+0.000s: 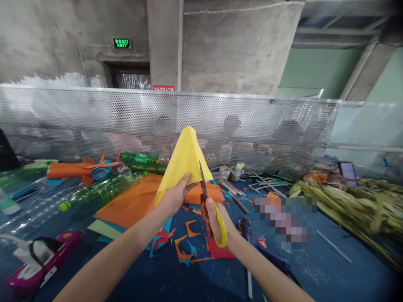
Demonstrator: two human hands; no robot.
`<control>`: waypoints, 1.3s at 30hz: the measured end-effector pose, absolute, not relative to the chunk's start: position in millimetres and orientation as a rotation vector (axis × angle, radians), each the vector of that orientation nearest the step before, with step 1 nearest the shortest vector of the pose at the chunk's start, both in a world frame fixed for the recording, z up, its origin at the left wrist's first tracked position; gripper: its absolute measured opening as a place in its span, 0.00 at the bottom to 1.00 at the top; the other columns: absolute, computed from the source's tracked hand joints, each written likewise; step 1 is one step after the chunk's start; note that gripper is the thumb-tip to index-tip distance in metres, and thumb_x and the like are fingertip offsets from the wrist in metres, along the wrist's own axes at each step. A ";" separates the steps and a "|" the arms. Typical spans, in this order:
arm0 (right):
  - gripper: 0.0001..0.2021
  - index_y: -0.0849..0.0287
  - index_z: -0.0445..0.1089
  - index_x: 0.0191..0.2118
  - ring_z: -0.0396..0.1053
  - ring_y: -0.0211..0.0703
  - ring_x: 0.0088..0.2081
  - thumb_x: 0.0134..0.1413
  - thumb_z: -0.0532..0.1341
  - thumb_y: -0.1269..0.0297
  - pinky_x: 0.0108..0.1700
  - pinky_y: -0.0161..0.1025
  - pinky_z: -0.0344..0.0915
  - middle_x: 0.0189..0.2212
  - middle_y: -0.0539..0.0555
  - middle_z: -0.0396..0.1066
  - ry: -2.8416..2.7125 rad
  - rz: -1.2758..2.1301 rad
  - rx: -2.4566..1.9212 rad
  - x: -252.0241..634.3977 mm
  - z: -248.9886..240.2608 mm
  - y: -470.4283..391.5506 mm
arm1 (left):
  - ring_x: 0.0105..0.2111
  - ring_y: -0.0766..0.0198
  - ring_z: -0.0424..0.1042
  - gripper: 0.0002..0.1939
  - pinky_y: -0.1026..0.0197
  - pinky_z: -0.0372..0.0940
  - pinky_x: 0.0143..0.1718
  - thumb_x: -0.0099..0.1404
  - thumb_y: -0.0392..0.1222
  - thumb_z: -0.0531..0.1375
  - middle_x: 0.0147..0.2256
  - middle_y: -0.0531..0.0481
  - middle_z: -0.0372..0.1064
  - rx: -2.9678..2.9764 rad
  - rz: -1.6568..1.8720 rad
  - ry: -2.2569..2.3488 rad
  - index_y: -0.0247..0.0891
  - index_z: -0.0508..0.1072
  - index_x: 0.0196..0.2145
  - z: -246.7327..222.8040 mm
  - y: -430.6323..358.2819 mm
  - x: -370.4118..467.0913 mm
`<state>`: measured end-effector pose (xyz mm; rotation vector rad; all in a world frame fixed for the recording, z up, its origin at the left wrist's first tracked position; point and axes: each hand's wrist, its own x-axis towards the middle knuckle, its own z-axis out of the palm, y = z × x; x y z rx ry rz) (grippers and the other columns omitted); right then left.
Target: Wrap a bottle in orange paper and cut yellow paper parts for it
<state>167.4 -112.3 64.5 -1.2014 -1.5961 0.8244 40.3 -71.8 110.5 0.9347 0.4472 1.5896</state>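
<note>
My left hand point(176, 193) grips the lower edge of a folded sheet of yellow paper point(184, 155), thumb on the near face. The sheet is held up above the table and narrows to a point at its top. In my right hand point(217, 220) is a pair of scissors point(223, 233) with yellow handle loops, pointing upward. Their blades meet the right side of the paper; how far apart the blades are is hard to tell. Below lie a stack of orange sheets point(129, 205), a piece of red paper point(220, 250) and orange offcuts point(190, 228).
Green plastic bottles point(100, 191) and an orange paper pinwheel shape point(78, 170) lie at left, near a magenta power strip point(64, 251). A dark blue glue gun point(264, 251) is at right, with dried husks point(343, 205) beyond. A perforated metal screen point(126, 121) spans the back.
</note>
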 end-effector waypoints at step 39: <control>0.28 0.57 0.59 0.21 0.68 0.42 0.25 0.49 0.43 0.35 0.32 0.39 0.67 0.19 0.53 0.67 -1.535 1.069 -1.124 168.4 85.1 -113.1 | 0.46 0.53 0.70 0.17 0.53 0.64 0.48 0.53 0.43 0.65 0.46 0.51 0.70 0.987 1.497 0.578 0.45 0.73 0.42 95.9 -65.1 44.1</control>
